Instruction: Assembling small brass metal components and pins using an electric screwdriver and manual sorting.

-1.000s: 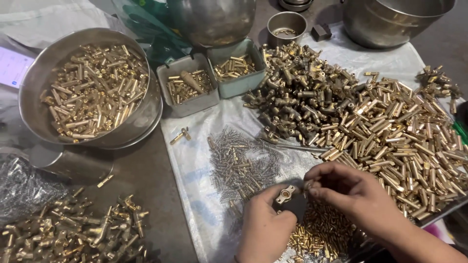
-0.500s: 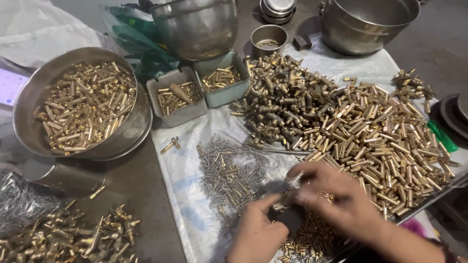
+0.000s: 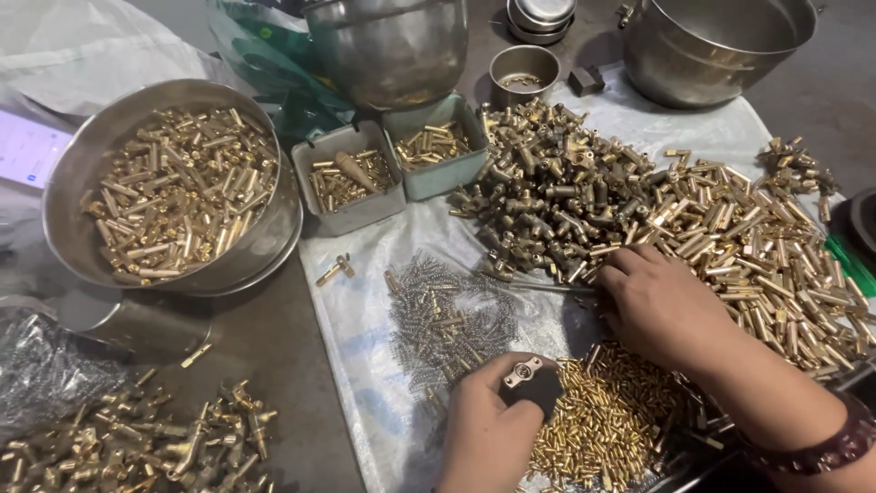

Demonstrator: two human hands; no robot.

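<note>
My left hand [image 3: 486,422] grips a small dark block with a brass fitting [image 3: 524,372] seated on top, near the bottom centre. My right hand [image 3: 662,306] lies palm down, fingers reaching left to the edge of a big heap of brass fittings and tubes [image 3: 657,205]. Whether its fingers pinch a piece is hidden. Below it is a pile of tiny brass pins [image 3: 607,415]. A patch of small grey springs [image 3: 444,315] lies on the white plastic sheet [image 3: 351,310] left of my hands.
A steel bowl of brass tubes [image 3: 173,187] sits at left. Two small grey trays [image 3: 351,178] [image 3: 436,144] hold brass parts. Steel pots [image 3: 392,46] [image 3: 716,46] and a small cup [image 3: 524,73] stand at the back. More brass valves [image 3: 137,443] lie bottom left.
My right hand has left the block and moved up and right to the heap of brass parts. My left hand now holds the block alone, its brass fitting showing.
</note>
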